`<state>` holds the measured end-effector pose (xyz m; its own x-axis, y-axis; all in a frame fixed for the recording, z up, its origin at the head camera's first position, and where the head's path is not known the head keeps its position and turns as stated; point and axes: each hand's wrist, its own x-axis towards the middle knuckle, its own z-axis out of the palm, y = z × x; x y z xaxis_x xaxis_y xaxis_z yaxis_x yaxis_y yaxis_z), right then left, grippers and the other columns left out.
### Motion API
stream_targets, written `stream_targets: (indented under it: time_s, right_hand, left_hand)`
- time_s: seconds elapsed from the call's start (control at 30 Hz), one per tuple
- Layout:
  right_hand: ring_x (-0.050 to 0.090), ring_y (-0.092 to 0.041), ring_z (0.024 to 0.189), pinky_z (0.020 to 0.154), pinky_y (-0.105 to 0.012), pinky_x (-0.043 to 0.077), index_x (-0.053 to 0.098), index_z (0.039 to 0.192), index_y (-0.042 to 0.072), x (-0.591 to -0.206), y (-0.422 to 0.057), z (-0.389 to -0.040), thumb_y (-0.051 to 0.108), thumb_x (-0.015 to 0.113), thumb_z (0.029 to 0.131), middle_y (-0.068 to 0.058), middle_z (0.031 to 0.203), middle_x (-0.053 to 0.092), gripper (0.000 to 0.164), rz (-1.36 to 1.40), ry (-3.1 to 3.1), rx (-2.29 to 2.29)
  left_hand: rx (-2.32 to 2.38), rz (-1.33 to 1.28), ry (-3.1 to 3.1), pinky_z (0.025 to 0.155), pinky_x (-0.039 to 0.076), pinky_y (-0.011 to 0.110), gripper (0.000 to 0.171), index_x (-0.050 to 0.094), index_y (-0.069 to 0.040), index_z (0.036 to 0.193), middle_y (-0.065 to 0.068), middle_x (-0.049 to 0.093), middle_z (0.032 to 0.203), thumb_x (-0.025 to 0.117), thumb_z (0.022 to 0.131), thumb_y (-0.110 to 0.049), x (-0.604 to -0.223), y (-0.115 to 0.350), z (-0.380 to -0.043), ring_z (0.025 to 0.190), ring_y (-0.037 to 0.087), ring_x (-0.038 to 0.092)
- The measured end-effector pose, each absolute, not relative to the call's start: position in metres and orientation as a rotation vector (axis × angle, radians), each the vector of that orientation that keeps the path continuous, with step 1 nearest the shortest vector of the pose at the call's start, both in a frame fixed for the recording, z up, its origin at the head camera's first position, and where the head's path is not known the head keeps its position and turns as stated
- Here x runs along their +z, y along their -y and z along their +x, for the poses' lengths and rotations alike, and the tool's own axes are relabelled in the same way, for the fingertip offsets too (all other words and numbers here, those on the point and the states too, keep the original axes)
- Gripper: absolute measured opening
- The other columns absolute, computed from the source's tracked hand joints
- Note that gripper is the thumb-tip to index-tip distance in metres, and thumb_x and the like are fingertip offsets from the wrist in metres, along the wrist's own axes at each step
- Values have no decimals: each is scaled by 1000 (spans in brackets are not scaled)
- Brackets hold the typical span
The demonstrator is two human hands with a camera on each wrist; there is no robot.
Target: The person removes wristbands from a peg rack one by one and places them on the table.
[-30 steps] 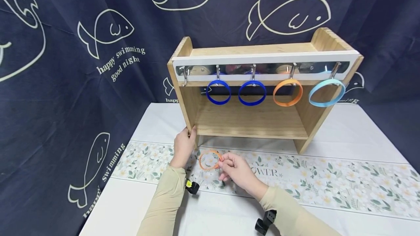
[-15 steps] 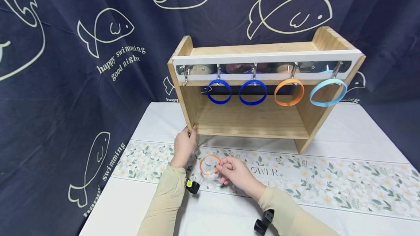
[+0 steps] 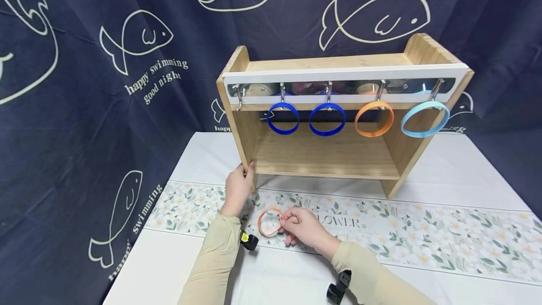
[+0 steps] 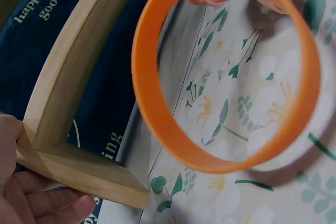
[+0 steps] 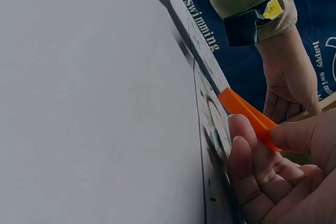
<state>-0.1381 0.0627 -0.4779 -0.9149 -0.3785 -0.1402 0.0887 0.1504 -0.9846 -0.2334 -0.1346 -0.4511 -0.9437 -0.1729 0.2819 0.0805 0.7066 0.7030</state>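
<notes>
My right hand [image 3: 306, 227] pinches an orange ring [image 3: 260, 226] between thumb and fingers at its right side, low in front of the shelf. In the left wrist view the ring [image 4: 146, 72] faces the camera as a wide hoop over the flowered cloth. Edge-on in the right wrist view, its orange band [image 5: 247, 115] sticks out from between thumb and index finger. My left hand [image 3: 238, 188] grips the lower front edge of the left side panel of the wooden shelf [image 3: 326, 154]. In the left wrist view, fingers [image 4: 58, 203] wrap around that panel's foot.
Along the shelf's front rail, two blue rings [image 3: 282, 132], an orange ring [image 3: 368, 134] and a light blue ring [image 3: 419, 134] hang from hooks. The leftmost hook [image 3: 239, 100] is bare. A white table [image 3: 449, 164] carries a flowered strip; a dark fish-print curtain [image 3: 271, 32] stands behind.
My right hand has moved slightly down and toward me with the orange ring, away from the shelf. The left hand stays at the side panel.
</notes>
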Motion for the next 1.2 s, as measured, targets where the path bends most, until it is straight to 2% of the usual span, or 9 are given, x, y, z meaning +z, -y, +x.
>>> stream_targets:
  time_s: [0.33,0.8,1.03,1.2]
  right_hand:
    - [58,-12,45,43,-24,47,60,95,-5,-481,-62,-139,4,61,93,-13,77,71,9,-256,-2135,-1722]
    - [58,-12,44,43,-27,49,61,106,-10,-478,-66,-139,2,62,90,-9,73,69,20,-213,-2237,-1660]
    - [57,-14,44,42,-26,47,62,111,-6,-472,-71,-138,3,65,89,-8,65,63,25,-173,-2332,-1634]
    - [59,-21,46,43,-32,50,64,112,-4,-463,-76,-142,1,65,87,-11,72,67,26,-189,-2403,-1681]
  left_hand:
    - [-1092,65,2580,44,33,32,41,62,-6,78,2,52,55,50,100,-38,-451,135,-234,47,19,46]
    - [-1093,73,2584,45,37,32,41,66,-5,85,5,58,60,50,100,-39,-452,135,-234,49,19,50]
    - [-1082,82,2587,45,35,33,41,64,-6,79,4,56,58,50,100,-39,-452,134,-235,50,20,49]
    - [-1082,78,2590,45,35,33,41,64,-6,80,4,55,58,50,100,-38,-451,135,-235,49,20,49]
